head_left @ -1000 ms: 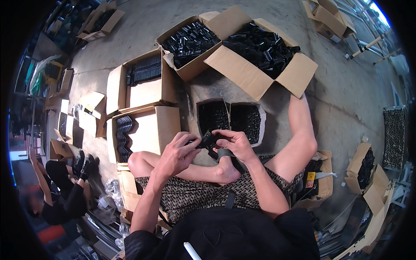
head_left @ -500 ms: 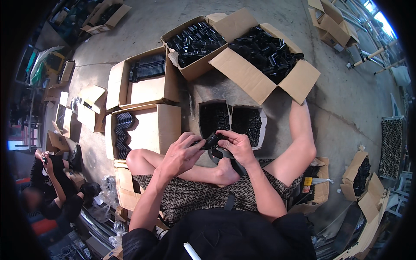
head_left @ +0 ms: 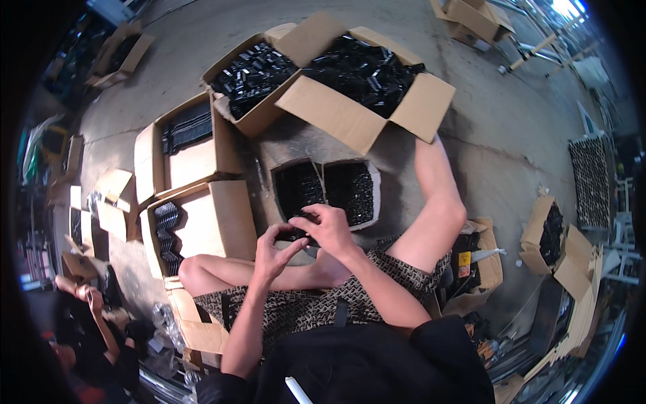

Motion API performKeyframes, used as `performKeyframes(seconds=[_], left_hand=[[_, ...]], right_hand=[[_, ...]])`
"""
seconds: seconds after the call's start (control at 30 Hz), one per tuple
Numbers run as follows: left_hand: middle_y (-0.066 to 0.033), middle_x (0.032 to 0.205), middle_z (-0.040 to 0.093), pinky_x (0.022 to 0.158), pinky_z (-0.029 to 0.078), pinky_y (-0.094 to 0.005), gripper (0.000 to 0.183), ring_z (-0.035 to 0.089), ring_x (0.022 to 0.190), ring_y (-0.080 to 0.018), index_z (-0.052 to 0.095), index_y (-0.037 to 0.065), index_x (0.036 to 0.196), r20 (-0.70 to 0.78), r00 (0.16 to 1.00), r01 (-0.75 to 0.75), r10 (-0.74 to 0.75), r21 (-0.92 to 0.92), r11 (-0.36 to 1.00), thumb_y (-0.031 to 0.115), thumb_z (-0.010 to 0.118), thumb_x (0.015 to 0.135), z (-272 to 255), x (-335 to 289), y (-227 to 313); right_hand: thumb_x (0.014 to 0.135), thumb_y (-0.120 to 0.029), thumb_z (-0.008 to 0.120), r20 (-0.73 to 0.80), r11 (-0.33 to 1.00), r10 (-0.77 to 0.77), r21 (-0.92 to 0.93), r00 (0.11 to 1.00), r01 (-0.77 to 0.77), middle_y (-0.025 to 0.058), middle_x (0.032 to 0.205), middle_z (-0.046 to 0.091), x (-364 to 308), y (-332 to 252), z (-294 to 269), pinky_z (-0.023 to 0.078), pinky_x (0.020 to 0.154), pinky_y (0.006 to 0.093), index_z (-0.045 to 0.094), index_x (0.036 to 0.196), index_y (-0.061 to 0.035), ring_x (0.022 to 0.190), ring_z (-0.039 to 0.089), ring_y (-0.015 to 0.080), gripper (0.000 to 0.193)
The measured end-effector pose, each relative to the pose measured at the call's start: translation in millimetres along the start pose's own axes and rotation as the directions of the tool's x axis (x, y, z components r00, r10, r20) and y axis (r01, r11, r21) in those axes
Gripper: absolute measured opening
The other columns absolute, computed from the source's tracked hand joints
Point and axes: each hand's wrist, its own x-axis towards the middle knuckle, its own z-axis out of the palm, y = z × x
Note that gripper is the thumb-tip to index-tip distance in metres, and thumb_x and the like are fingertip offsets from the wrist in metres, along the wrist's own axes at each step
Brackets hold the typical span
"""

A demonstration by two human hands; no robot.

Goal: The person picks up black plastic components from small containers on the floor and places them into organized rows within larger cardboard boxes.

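Observation:
Between my hands, over my crossed legs, is a small black plastic-looking part (head_left: 291, 235), mostly covered by fingers; its exact kind cannot be made out. My left hand (head_left: 272, 252) grips it from the left with thumb and fingers. From the right and above, my right hand (head_left: 326, 231) closes its fingers on the same part. Just beyond the hands sit two small open boxes side by side, the left box (head_left: 273, 176) and the right box (head_left: 377, 195), both full of tiny black pieces.
Large cartons of shiny black parts, one carton (head_left: 266, 120) and another with wide flaps (head_left: 336, 114), stand farther off. Left are cartons with stacked black strips, a far carton (head_left: 182, 158) and a near carton (head_left: 208, 229). Another person (head_left: 101, 323) sits at far left.
The view has shifted, so the boxes appear farther left. My right hand has turned over the black part, which is now more hidden between the fingers.

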Motion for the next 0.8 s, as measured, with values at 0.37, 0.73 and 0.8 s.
performKeyframes(seconds=[0.37,0.73,0.8], left_hand=[[-0.0008,0.09,0.066,0.079,0.051,-0.031,0.017,0.061,0.084,-0.0098,0.065,0.007,0.094,0.025,0.942,0.215,-0.335,-0.81,0.545,0.023,0.066,0.1,40.2,-13.7,-69.2],[-0.0017,0.101,0.065,0.086,0.047,-0.0242,0.02,0.058,0.094,-0.0069,0.059,0.004,0.106,-0.086,0.983,0.053,-0.164,-0.719,0.693,0.01,0.073,0.094,25.8,-4.0,-29.8],[-0.0022,0.101,0.065,0.086,0.047,-0.0244,0.02,0.058,0.093,-0.0073,0.059,0.003,0.107,-0.096,0.986,0.032,-0.136,-0.692,0.721,0.009,0.073,0.093,22.9,-2.0,-29.4]], right_hand=[[0.09,-0.014,0.064,0.044,0.536,0.285,-0.835,0.957,-0.122,0.0207,0.101,0.071,56.1,116.9,-67.2,0.056,0.087,0.0473,0.07,0.108,-0.0038,0.098,0.069,0.0367,0.022],[0.087,-0.015,0.07,-0.028,0.599,0.297,-0.773,0.955,-0.208,0.0245,0.094,0.072,43.4,129.1,-63.0,0.056,0.083,0.049,0.077,0.096,-0.0047,0.094,0.071,0.0404,0.016],[0.087,-0.019,0.071,-0.038,0.686,0.238,-0.701,0.971,-0.195,0.0242,0.094,0.072,41.6,118.7,-70.0,0.056,0.084,0.0488,0.078,0.098,-0.0067,0.093,0.07,0.0406,0.018]])
